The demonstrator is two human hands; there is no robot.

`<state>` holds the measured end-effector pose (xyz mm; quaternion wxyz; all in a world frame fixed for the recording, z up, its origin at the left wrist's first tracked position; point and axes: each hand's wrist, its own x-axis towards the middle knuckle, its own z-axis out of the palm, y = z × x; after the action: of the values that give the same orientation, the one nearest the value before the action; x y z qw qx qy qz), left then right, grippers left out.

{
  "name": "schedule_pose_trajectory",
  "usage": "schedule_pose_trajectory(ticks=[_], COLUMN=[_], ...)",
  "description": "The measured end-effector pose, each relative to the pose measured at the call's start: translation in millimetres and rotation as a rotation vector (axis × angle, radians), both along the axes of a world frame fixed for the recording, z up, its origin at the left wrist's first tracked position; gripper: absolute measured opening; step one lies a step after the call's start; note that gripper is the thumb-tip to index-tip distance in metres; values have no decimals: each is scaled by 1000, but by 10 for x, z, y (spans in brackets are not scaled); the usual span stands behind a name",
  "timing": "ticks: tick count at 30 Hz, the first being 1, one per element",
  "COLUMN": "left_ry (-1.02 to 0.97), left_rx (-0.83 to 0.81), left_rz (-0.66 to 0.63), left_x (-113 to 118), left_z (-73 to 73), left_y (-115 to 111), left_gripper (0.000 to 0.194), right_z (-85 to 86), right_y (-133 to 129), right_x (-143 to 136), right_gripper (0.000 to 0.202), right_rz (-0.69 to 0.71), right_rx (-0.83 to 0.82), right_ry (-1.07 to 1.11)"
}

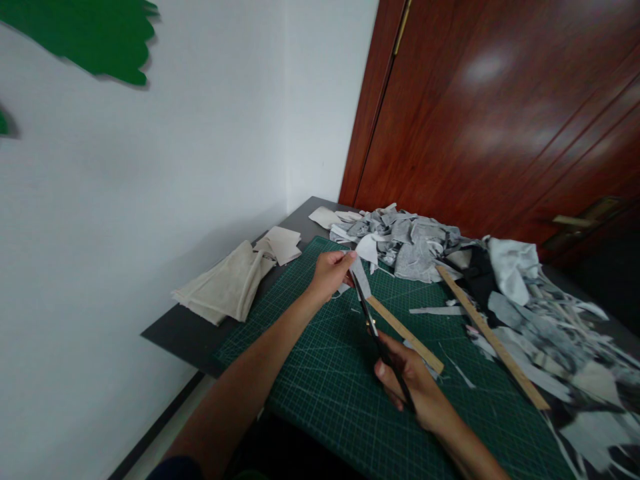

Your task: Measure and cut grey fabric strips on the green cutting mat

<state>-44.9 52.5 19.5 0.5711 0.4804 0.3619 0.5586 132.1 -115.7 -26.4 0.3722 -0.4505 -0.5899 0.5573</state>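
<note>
Above the green cutting mat (320, 373), my left hand (331, 273) pinches a small grey fabric strip (361, 276) between thumb and fingers. My right hand (407, 380) is wrapped round the handles of black scissors (369, 313). The scissors point up and away, with their blades at the strip just below my left fingertips. Beneath and to the right of the blades, a short wooden ruler (407, 335) lies on the mat. Part of the scissors' handles is hidden by my right fingers.
Folded cream cloth (227, 283) and cream pieces (283, 244) lie at the left edge. Grey scraps (417, 243) are heaped at the back, more scraps (595, 380) at right. A longer wooden ruler (493, 339) lies beside them. A wall and a door (475, 133) stand behind.
</note>
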Motion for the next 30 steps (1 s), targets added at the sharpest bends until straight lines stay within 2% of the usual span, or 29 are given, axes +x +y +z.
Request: schedule_pose_trajectory(ticks=[19,30], left_ry=[3,16], left_rx=[-2,14], left_rz=[2,25], left_x=[-3,-3], left_z=[-16,-38], left_y=[5,14], left_gripper=[42,45], right_z=[43,19], right_y=[-4,-11], right_x=[-12,-21], right_gripper=[83,90], right_rz=[35,-5], right_rx=[17,-17], right_ry=[8,1])
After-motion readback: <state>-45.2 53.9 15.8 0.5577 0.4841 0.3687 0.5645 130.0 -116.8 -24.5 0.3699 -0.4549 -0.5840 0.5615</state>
